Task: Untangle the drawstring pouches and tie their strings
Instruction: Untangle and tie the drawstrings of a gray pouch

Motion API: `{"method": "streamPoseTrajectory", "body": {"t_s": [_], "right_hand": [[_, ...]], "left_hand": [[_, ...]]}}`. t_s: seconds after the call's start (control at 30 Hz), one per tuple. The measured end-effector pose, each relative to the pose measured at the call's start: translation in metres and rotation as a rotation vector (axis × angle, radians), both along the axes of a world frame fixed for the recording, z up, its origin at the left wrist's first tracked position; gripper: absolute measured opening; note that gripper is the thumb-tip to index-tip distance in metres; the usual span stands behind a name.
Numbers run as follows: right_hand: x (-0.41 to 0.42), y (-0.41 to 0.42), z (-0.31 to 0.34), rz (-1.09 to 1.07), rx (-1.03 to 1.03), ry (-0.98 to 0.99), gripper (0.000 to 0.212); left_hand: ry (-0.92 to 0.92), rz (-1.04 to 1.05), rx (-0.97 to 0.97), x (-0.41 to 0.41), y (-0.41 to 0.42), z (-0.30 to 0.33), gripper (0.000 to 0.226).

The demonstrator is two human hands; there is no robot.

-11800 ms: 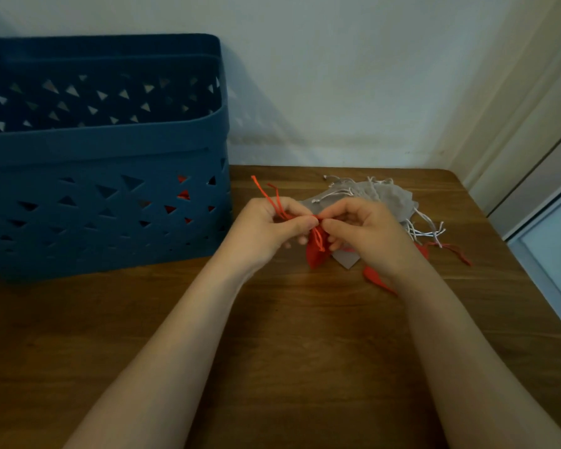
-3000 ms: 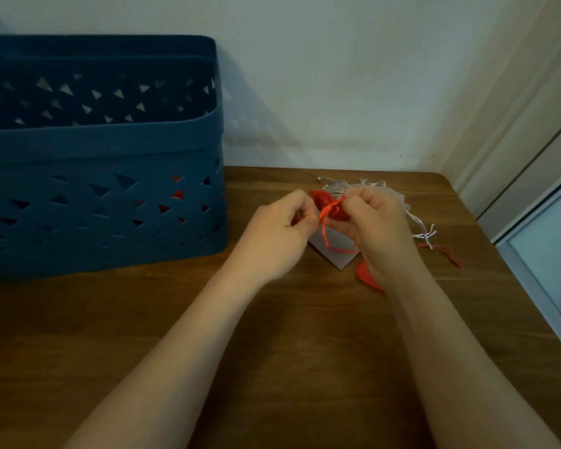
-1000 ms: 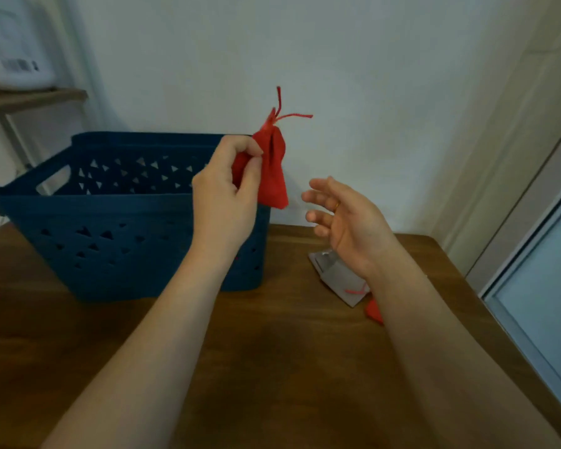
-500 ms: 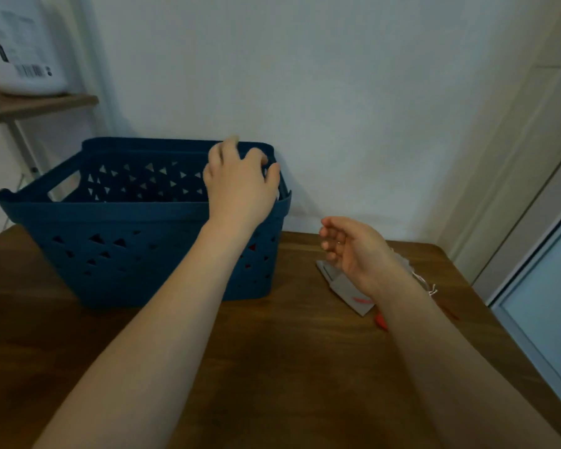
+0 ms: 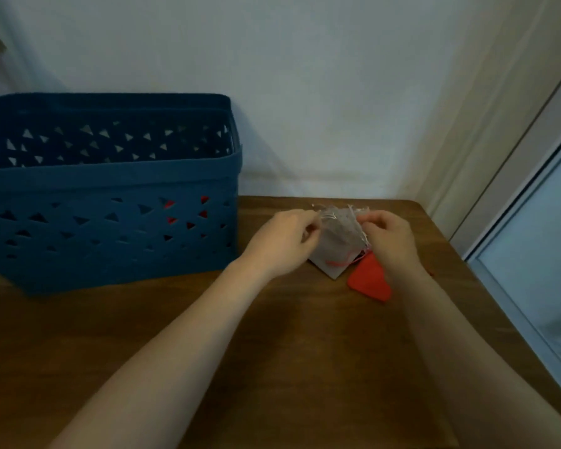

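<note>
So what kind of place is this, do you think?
Probably a room in a home: a wooden table pushed into a corner against a plain white wall, a blue plastic storage basket on it, and what looks like a sliding glass door on the right.

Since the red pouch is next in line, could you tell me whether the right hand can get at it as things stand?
Probably yes: the red pouch lies uncovered on the table beside the right hand, which is busy pinching the grey pouch.

Matt cloth pouches (image 5: 337, 241), wood-grain table (image 5: 305, 351)
</note>
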State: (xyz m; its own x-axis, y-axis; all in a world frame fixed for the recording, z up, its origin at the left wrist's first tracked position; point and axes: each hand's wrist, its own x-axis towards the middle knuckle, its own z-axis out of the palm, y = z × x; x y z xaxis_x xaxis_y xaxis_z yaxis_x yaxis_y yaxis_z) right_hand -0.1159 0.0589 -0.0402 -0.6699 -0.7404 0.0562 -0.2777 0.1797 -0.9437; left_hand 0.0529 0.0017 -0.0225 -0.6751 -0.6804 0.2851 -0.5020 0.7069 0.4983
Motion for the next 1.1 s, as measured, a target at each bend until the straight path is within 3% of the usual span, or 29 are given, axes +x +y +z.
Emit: {"method": "streamPoseTrajectory", "body": {"t_s": [0.17, 0.33, 0.47, 0.53, 0.73, 0.83, 0.97, 1.1], "right_hand": [[-0.016, -0.001, -0.017, 0.034, 0.132, 0.376, 0.030], [-0.020, -0.012, -0.028, 0.057, 0.274, 0.569, 0.029], [-0.020, -0.013, -0.031, 0.056, 0.290, 0.701, 0.027], [-0.019, -0.014, -0.032, 0.062, 0.299, 0.749, 0.025], [-0.012, -0.014, -0.037, 0.081, 0.211, 0.802, 0.015], [-0.008, -0.013, -0.036, 0.067, 0.119, 0.785, 0.012], [-0.003, -0.010, -0.023, 0.085, -0.103, 0.694, 0.022], [0.011, -0.010, -0.004, 0.189, -0.188, 0.604, 0.033]], "left_hand": [[0.049, 0.089, 0.188, -0.024, -0.011, -0.024, 0.031], [0.074, 0.162, 0.287, -0.056, -0.024, -0.037, 0.033], [0.078, 0.070, 0.336, -0.067, -0.030, -0.040, 0.052], [0.013, 0.011, 0.267, -0.068, -0.033, -0.039, 0.054], [-0.178, 0.065, 0.003, -0.068, -0.040, -0.037, 0.011], [-0.195, 0.086, -0.143, -0.059, -0.039, -0.035, 0.010], [0.046, 0.057, -0.099, -0.039, -0.026, -0.023, 0.006], [0.284, 0.021, -0.026, -0.021, -0.011, -0.002, 0.004]]}}
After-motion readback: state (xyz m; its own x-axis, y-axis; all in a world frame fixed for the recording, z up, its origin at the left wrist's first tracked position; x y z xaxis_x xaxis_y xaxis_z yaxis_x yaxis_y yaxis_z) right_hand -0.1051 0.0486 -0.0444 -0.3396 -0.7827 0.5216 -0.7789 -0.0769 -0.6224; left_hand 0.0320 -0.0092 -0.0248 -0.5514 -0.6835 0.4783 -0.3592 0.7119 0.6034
